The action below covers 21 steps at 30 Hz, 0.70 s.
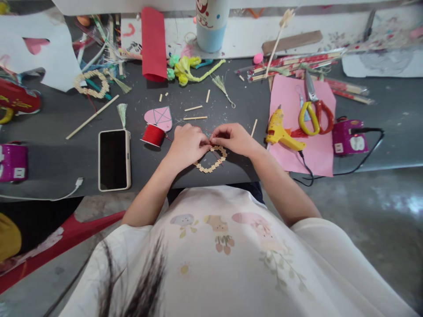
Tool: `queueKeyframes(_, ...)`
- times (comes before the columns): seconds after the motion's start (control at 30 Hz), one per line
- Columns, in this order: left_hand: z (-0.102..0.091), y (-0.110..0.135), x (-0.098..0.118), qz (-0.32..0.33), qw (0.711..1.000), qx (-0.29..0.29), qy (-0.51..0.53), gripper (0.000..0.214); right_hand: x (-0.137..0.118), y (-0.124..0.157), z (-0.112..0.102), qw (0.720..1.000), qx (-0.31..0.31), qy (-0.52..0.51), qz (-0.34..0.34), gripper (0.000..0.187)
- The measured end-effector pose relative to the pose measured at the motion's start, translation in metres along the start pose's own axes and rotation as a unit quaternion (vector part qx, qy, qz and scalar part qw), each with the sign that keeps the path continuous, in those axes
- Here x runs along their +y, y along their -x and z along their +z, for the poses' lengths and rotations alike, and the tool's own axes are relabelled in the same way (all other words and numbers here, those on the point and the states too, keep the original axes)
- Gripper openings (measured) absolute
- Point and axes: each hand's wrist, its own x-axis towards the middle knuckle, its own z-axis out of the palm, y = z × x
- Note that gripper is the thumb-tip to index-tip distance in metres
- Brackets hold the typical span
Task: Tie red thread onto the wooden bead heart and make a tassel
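Observation:
Over the table, my left hand (187, 146) and my right hand (234, 138) meet with closed fingertips at the top of a heart-shaped ring (209, 170) made of small pale wooden pieces. A bit of red thread shows between the two pinches; its exact path is hidden by the fingers. The ring lies flat on the dark tabletop, its upper left part covered by my left hand. Just left of that hand stands a spool of red thread (153, 135), with a strand running toward the fingers. Behind the spool is a pink paper heart (159, 117) with drawn lines.
At right, a yellow glue gun (279, 130) and scissors (312, 105) rest on pink paper (297, 163). A phone (114, 160) lies at left. Short sticks (195, 118), a tassel (222, 87) and a cup (211, 33) are further back. Another wooden ring (79, 83) is far left.

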Motion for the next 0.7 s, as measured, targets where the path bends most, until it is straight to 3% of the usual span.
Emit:
queueKeyframes(0.17, 0.003, 0.0, 0.002, -0.018, 1.0, 0.018, 0.016, 0.03, -0.004, 0.002, -0.001, 0.999, 0.001, 0.035, -0.007, 0.015)
queueKeyframes(0.3, 0.003, 0.001, 0.002, -0.023, 0.999, 0.018, 0.021, 0.026, -0.009, 0.007, -0.003, 0.99, 0.019, 0.134, -0.039, 0.011)
queueKeyframes(0.7, 0.001, 0.004, 0.004, -0.017, 0.999, 0.014, 0.033, 0.02, -0.008, 0.016, 0.001, 0.889, 0.029, 0.427, -0.163, 0.015)
